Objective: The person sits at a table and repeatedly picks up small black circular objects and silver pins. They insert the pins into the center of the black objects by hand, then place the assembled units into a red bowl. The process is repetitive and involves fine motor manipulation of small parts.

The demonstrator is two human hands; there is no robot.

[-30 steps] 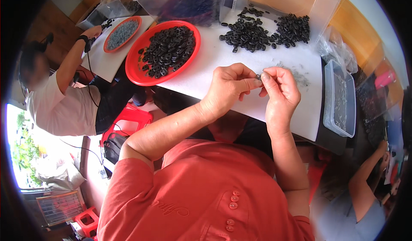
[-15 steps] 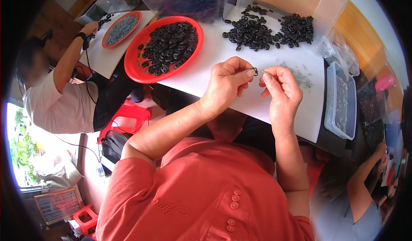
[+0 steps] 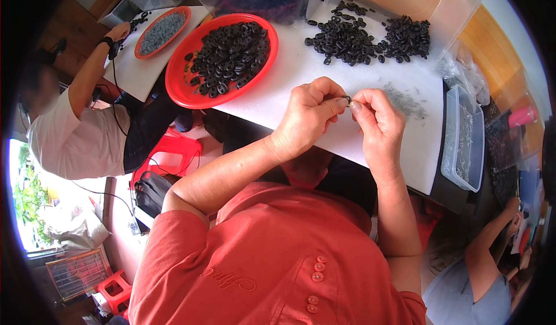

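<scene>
Above the near edge of the white table, my left hand (image 3: 310,114) pinches a small black plastic part (image 3: 347,98) between thumb and fingers. Only a bit of that part shows past the fingertips. My right hand (image 3: 379,122) is closed in a pinch at the part's right side, its fingertips meeting it; anything small between them is hidden. Beyond my hands lie a loose pile of black oval parts (image 3: 341,40) and a second pile of smaller black parts (image 3: 407,38). Tiny clear pieces (image 3: 405,102) are scattered just past my right hand.
A red round tray (image 3: 174,82) of black two-holed parts stands left. A clear plastic box (image 3: 463,174) with small clear pieces sits at the right edge. Larger clear bins (image 3: 399,1) line the back. Co-workers (image 3: 81,134) sit at left and right; an orange tray (image 3: 139,50) holds grey pieces.
My right fingertips have closed the small gap to the black part in my left hand and now touch it. My left hand keeps its pinch. The view has shifted slightly.
</scene>
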